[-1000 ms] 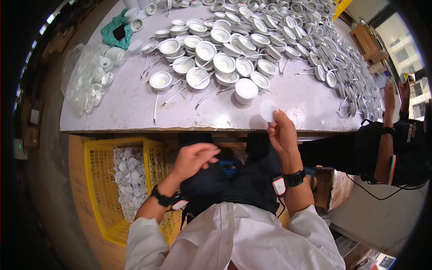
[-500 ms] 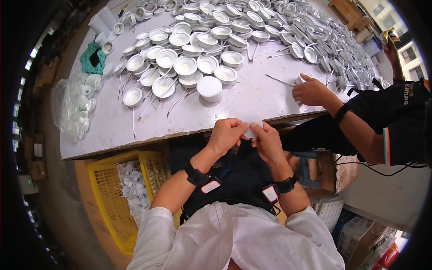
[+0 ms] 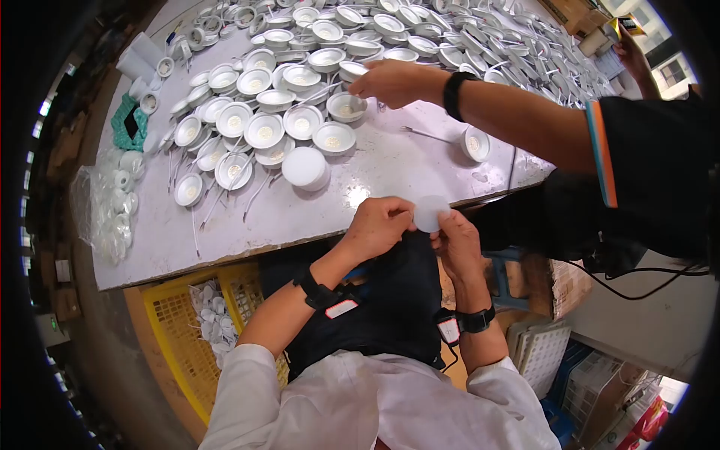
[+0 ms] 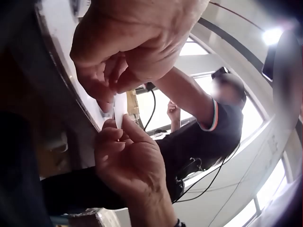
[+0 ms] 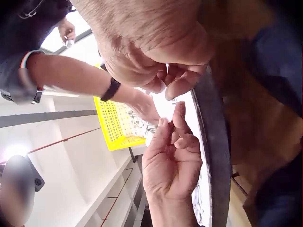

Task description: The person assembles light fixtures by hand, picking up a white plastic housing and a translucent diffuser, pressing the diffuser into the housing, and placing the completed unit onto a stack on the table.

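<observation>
In front of the table edge, my right hand (image 3: 459,244) pinches a thin, translucent white disc (image 3: 430,213) between thumb and fingers. My left hand (image 3: 377,226) has its thumb and forefinger pinched at the disc's opposite edge. The left wrist view shows the disc (image 4: 121,109) nearly edge-on between both sets of fingertips. From the right wrist, the disc (image 5: 163,106) faces the camera more broadly, with small dark marks near its edge. On the table beyond stands a white, round, stack-like piece (image 3: 305,168), beside several white lamp housings (image 3: 264,131) with wires.
Another person's arm (image 3: 517,112) reaches across the table (image 3: 375,176) from the right, over the housings. A lone housing (image 3: 475,144) lies near that arm. Bagged clear parts (image 3: 112,217) sit at the left; a yellow crate (image 3: 176,322) of small white pieces stands below.
My left hand has come up from my lap to the disc held by the right. The other person's arm has reached in, and a lone housing now lies at the right. The view has shifted rightward.
</observation>
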`<state>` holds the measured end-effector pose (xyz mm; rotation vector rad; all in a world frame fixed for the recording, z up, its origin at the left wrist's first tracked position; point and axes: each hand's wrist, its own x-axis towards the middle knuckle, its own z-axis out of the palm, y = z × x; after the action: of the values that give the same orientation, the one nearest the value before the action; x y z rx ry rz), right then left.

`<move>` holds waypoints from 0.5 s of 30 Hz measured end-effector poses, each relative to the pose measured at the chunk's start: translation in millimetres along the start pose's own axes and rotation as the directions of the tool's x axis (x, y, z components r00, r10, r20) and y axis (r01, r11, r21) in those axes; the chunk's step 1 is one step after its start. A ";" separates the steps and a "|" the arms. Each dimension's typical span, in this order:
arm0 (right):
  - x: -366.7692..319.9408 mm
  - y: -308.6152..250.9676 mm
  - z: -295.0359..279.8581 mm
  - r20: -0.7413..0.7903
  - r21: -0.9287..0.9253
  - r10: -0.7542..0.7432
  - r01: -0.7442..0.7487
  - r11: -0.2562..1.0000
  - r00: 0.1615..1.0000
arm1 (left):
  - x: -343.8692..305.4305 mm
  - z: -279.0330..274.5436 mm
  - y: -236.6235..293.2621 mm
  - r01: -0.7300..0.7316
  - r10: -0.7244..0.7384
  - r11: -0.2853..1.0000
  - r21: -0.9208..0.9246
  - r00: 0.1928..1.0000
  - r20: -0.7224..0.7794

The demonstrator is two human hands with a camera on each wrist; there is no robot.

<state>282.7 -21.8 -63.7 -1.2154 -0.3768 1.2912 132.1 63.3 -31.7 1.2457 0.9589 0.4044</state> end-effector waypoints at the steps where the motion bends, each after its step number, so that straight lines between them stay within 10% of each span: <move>1: 2.1 -5.1 -5.2 -0.024 0.021 -0.027 0.027 0.999 0.999 | 6.3 4.6 3.6 -0.147 0.160 0.975 0.167 0.985 -0.069; 3: 6.7 -12.5 -18.2 -0.069 0.037 -0.060 0.063 0.997 0.996 | 25.5 15.0 8.5 -0.281 0.332 0.900 0.334 0.938 -0.103; 5: 12.1 -19.1 -29.0 -0.149 0.066 -0.118 0.129 0.989 0.982 | 62.3 25.6 5.7 -0.577 0.744 0.531 0.621 0.667 -0.017; 7: 10.3 -23.0 -33.3 -0.149 0.074 -0.118 0.130 0.989 0.982 | 98.4 38.1 11.8 -0.552 0.756 0.466 0.691 0.655 0.014; 15: -12.6 -20.7 -47.7 -0.225 0.012 -0.111 0.117 0.993 0.968 | 152.1 72.3 49.6 -0.291 0.389 0.507 0.812 0.917 0.086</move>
<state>327.4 -51.1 -60.1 -1.2847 -0.2616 1.0447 286.9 145.1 -44.3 2.3301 1.0214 0.3371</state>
